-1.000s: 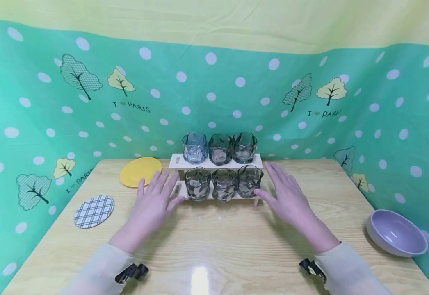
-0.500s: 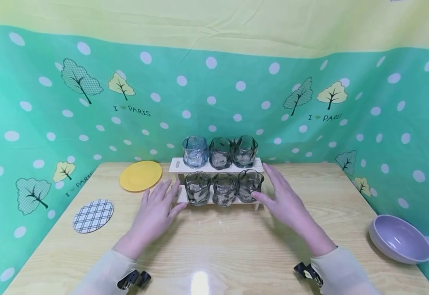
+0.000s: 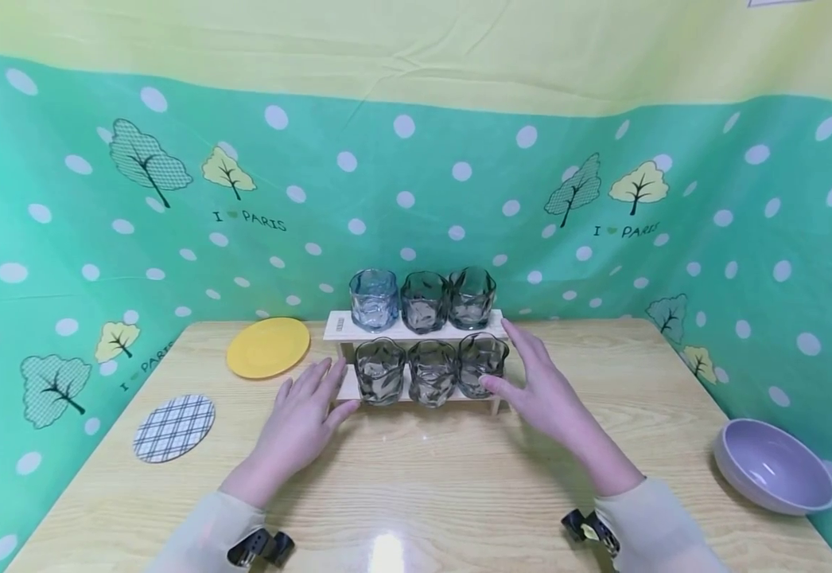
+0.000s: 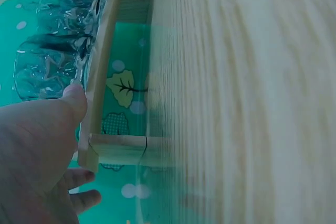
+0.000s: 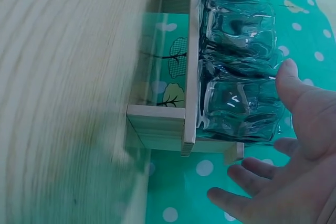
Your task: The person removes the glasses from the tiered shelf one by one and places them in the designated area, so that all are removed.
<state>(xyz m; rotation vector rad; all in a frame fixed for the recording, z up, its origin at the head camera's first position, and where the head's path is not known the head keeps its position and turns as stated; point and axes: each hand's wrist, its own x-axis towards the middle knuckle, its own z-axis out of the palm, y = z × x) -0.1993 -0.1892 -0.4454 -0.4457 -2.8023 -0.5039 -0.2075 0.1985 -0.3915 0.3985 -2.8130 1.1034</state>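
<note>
Rack of six glasses sits on tabletop between my two grips | left hand flat, fingers straight, thumb near lower shelf end, holding nothing | right hand likewise spread, thumb by the lower right glass | both have crept inward since a second ago, so I judge the approach nearly closed

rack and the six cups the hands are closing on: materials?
Rack: looks like unfinished pale wood, matte; grain and plank joints show in both wrist views. Cups: likely glass, possibly clear plastic; see-through, grey or blue tinted, wavy walls with sharp highlights. Left hand and right hand flank the lower shelf, fingers straight.
</note>
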